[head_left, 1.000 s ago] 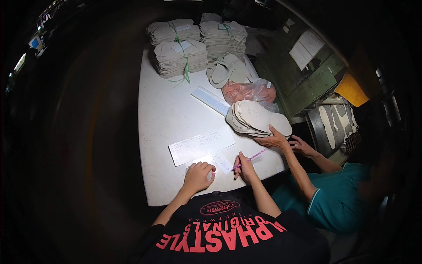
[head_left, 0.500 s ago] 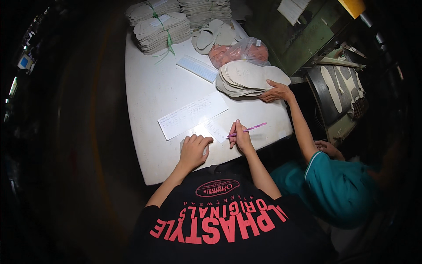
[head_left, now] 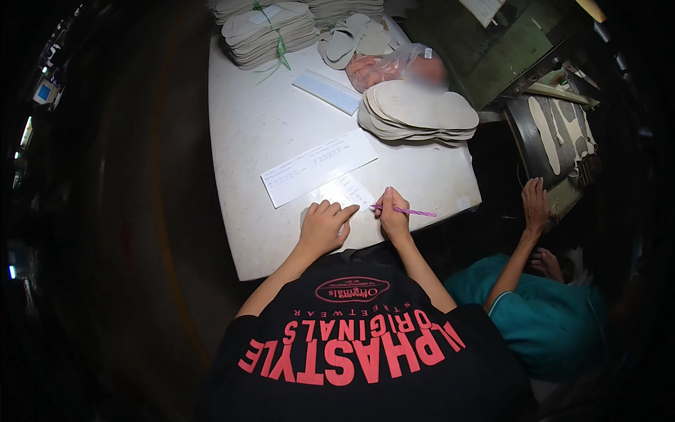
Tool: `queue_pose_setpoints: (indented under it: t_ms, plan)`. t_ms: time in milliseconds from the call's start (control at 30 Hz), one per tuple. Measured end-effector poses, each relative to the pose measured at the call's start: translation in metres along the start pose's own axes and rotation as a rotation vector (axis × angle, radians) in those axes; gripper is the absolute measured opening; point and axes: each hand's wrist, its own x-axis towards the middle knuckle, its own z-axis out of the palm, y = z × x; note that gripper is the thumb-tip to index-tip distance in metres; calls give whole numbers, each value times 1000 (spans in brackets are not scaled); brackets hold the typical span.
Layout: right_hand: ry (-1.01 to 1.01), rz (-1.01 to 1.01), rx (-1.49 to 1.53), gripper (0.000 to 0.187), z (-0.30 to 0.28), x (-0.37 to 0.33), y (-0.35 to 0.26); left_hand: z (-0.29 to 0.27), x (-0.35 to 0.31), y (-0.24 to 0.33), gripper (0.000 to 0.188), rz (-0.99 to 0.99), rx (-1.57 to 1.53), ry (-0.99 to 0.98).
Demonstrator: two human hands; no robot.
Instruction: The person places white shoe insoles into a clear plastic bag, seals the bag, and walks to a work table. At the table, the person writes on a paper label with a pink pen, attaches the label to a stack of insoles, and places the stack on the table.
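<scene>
My right hand [head_left: 394, 218] pinches a purple striped pen [head_left: 415, 212], its tip at a small white paper slip [head_left: 355, 191]. Beside it, my left hand [head_left: 325, 226] rests on the table with fingers loosely spread, one pointing at the slip's lower edge. Something pale shows under that palm, too covered to name. A long white sheet with handwriting [head_left: 316, 169] lies just beyond the slip and partly overlaps it. Farther back, a loose stack of pale insole-shaped pieces [head_left: 422, 111] stands near the table's right edge.
Bundled insole stacks [head_left: 271, 35] tied with green string stand at the back, near loose cut pieces [head_left: 344, 46], a clear bag of orange-brown material [head_left: 383, 69] and a bluish-white card [head_left: 327, 91]. At right are a co-worker's hand [head_left: 534, 204] and a green machine [head_left: 492, 56].
The co-worker's hand has left the insole stack and drawn back off the table to the right. My left index finger now stretches toward the slip. The whole view has shifted slightly.
</scene>
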Motion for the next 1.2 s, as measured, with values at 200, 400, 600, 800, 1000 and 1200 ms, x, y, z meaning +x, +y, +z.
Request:
queue_pose_setpoints:
  t_ms: [200,400,600,800,1000,1200]
  plan:
    - [-95,-27,-92,49,2,-1,-7,1,1,0,40,-8,-1,-13]
    - [-126,-53,-128,53,0,1,-11,1,2,1,39,-25,-5,-13]
    - [-147,-55,-62,54,-5,5,-7,1,3,4,39,-68,-8,-26]
    - [-154,130,100,58,-9,11,-7,-2,3,3,38,-89,-52,-17]
    - [-161,129,199,58,-10,15,0,-1,3,1,38,-92,-60,-29]
    - [-153,156,348,57,-20,18,6,2,2,1,37,-104,-58,-32]
